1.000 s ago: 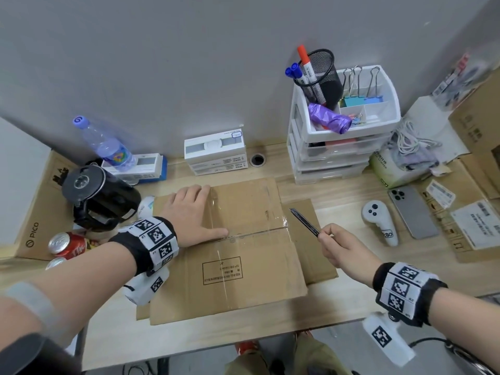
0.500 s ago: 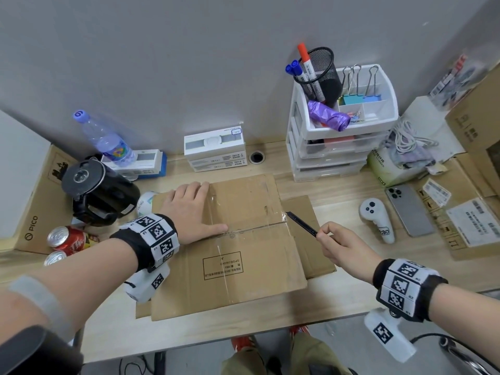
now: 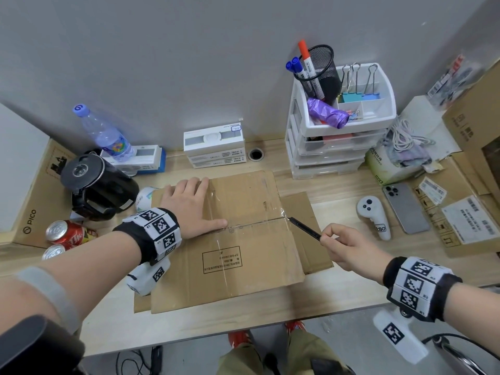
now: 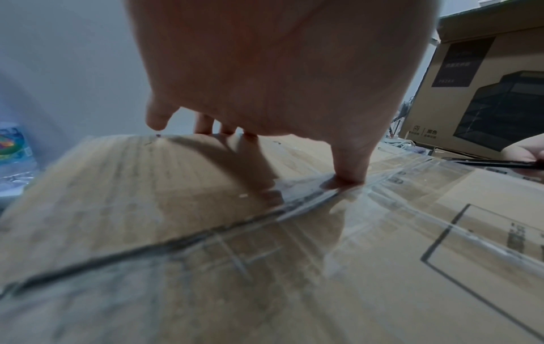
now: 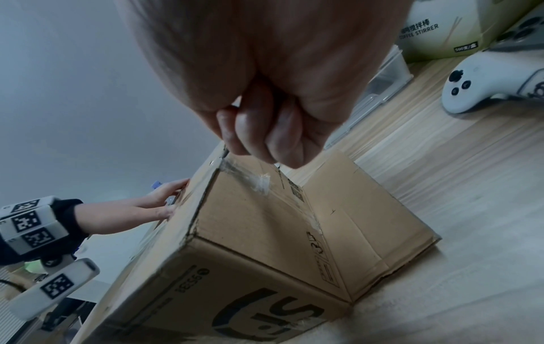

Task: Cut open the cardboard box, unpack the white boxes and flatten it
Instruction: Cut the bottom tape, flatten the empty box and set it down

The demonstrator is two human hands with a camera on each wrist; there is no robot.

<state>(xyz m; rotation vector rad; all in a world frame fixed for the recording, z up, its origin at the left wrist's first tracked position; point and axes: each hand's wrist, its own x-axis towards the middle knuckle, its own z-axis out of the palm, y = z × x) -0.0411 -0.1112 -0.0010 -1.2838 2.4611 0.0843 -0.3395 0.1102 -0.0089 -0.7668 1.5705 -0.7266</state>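
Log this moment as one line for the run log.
left hand flat on cardboard box | right hand grips black cutter | tip at taped seam's right end | flaps closed

Soft even light, blurred wide-angle edges

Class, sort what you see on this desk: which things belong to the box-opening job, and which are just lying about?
Job:
cardboard box
tape along its seam
black cutter held in right hand
left hand pressing on the box

Lying about:
kettle
water bottle
cans
phone
white controller
drawer unit
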